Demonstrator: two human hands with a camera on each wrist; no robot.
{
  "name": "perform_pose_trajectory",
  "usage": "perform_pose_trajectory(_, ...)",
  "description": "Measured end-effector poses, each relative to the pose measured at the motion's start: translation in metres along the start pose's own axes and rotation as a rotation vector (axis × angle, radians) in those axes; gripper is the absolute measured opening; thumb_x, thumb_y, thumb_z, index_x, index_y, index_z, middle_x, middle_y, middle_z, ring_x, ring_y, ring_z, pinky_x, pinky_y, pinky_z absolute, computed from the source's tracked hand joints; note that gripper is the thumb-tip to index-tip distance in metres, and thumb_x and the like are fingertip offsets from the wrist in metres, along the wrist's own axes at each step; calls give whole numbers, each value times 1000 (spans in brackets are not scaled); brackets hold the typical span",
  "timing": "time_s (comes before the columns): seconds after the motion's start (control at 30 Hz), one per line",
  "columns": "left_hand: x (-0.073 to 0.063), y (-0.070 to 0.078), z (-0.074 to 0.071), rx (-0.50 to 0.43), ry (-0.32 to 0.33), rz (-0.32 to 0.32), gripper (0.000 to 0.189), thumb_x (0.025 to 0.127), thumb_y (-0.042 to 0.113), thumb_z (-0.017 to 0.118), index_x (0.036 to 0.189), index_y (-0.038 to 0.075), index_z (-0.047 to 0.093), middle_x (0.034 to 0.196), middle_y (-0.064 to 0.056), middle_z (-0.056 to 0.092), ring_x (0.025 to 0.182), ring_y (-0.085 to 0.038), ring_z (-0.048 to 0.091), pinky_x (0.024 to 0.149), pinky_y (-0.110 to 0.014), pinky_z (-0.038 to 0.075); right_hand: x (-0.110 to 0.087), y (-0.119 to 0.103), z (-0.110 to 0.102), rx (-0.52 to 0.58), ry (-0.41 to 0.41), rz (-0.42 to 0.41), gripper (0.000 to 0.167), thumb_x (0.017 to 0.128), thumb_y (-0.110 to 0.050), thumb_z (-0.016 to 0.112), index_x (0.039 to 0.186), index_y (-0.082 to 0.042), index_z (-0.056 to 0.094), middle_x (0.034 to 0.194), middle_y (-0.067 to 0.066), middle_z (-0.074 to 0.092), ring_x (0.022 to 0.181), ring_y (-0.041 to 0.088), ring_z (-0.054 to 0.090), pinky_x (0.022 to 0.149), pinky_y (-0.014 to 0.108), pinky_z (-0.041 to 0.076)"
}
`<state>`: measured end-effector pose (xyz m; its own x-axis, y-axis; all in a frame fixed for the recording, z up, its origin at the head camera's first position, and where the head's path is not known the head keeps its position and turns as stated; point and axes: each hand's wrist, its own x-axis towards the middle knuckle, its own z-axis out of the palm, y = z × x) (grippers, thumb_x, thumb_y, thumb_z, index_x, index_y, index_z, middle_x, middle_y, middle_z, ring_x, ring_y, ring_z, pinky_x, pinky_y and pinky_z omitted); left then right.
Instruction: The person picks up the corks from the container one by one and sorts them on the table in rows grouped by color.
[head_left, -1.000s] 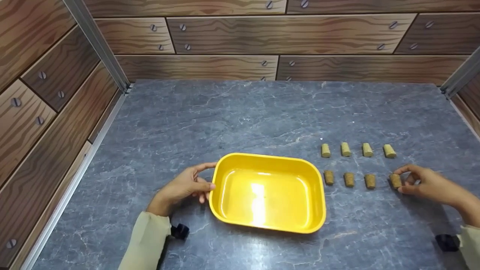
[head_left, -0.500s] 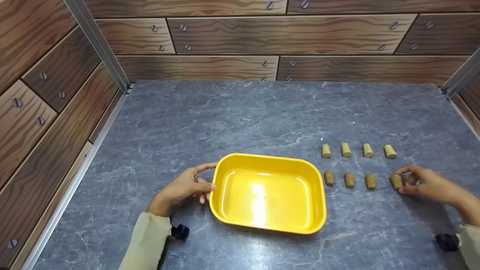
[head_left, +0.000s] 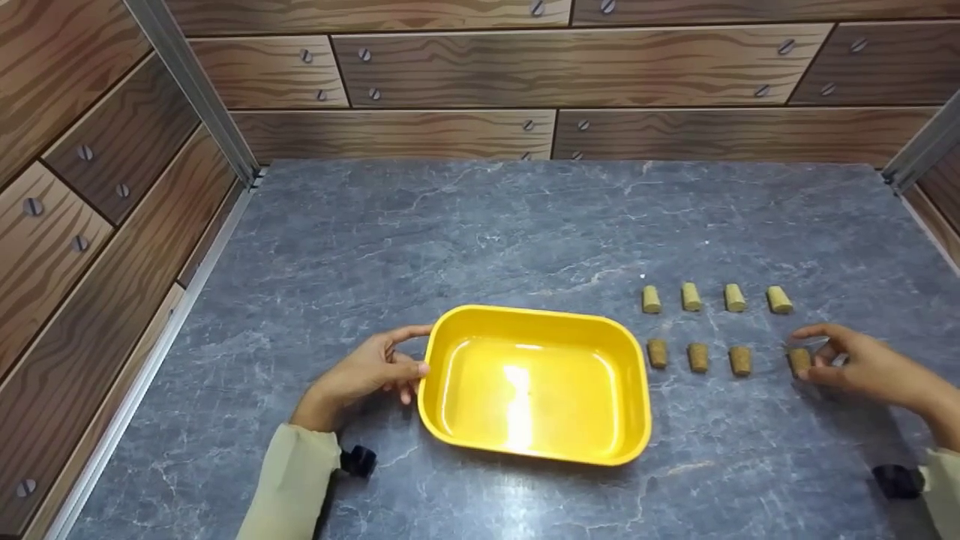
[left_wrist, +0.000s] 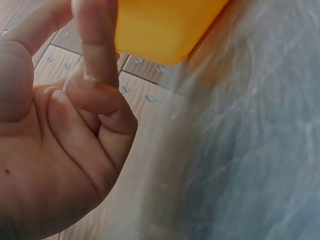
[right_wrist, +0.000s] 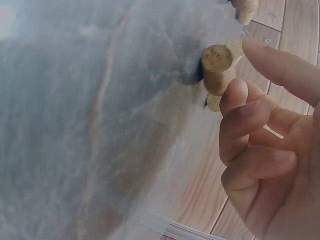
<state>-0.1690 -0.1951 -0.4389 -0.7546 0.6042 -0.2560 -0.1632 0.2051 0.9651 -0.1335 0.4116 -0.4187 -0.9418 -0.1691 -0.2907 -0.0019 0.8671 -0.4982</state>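
My left hand (head_left: pixel 371 369) grips the left rim of a yellow plastic tub (head_left: pixel 480 409), thumb at the rim and index finger along the outer side; the tub's corner (left_wrist: pixel 165 35) also shows in the left wrist view. At the right end of the near row lies a brown cork stopper (head_left: pixel 798 362). Around it, my right hand (head_left: pixel 859 367) has thumb and index finger parted, with the thumb tip right at the cork. The right wrist view shows the cork's round end (right_wrist: pixel 217 58) beside the spread fingertips, the other fingers loosely bent.
Three more brown corks (head_left: pixel 698 358) continue the near row, close to the tub's right side. Behind them runs a row of several paler corks (head_left: pixel 735 298). The dark marbled table (head_left: pixel 450 232) meets wood-patterned walls (head_left: pixel 450 71) at the back and sides.
My right thumb and index finger have spread apart around the end cork, which has shifted slightly right. The left hand and tub stay in place.
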Motion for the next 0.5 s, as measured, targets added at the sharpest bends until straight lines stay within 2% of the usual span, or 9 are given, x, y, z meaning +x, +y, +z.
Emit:
perform_pose_trajectory(0.2,-3,5,-6,104,80,-10,64,93,27,64,149,12,36,77,1,72,60,-12,64,55,-21,45,-3,-3,-5,-28,4,23,58,91,-18,66,133,13,41,85,8,58,65,6,48,54,24,41)
perform_pose_trajectory(0.33,-4,6,-10,158,126,-21,62,95,27,61,149,11,35,79,-1,73,63,-15,64,57,-22,45,-6,0,-6,-29,-4,36,61,87,-18,70,132,13,41,85,8,58,66,7,47,54,24,41)
perform_pose_trajectory(0.5,-6,7,-13,180,148,-23,61,96,26,61,149,11,36,80,0,72,64,-15,64,56,-22,44,-6,8,-5,-41,-44,81,65,83,-15,72,129,18,39,81,9,58,65,10,49,53,24,42)
